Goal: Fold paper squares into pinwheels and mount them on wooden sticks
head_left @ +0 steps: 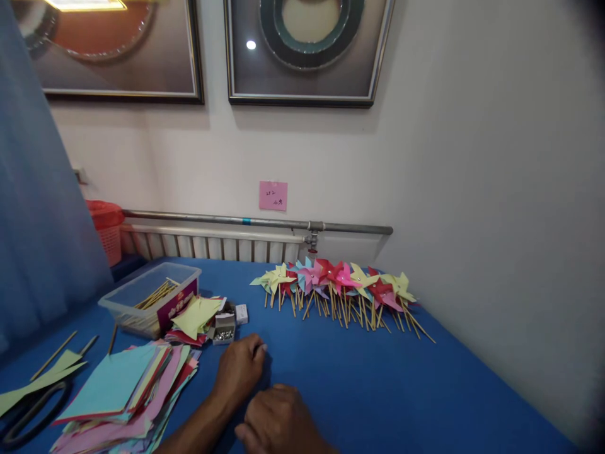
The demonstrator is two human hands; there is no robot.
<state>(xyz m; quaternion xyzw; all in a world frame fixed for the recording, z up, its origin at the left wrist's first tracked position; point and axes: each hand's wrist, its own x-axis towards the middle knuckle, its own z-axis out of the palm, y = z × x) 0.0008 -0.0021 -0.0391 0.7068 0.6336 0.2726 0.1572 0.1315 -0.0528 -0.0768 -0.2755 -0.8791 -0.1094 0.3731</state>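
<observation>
My left hand [242, 367] rests on the blue tablecloth [359, 384] with its fingers curled under, just right of a stack of coloured paper squares [127, 391]. My right hand [278, 421] lies close in front of it, knuckles up and fingers folded; what either hand holds is hidden. A small open box of metal pins [224, 329] sits just beyond my left hand, next to folded yellow paper [196, 314]. A row of finished paper pinwheels on wooden sticks [338, 291] lies along the far side of the table.
A clear plastic tub with wooden sticks [150, 302] stands at the left. Black-handled scissors [33, 407] and loose sticks [54, 354] lie at the near left. A radiator and pipe [255, 222] run along the wall; a red basket [106, 227] sits behind a blue curtain [38, 221].
</observation>
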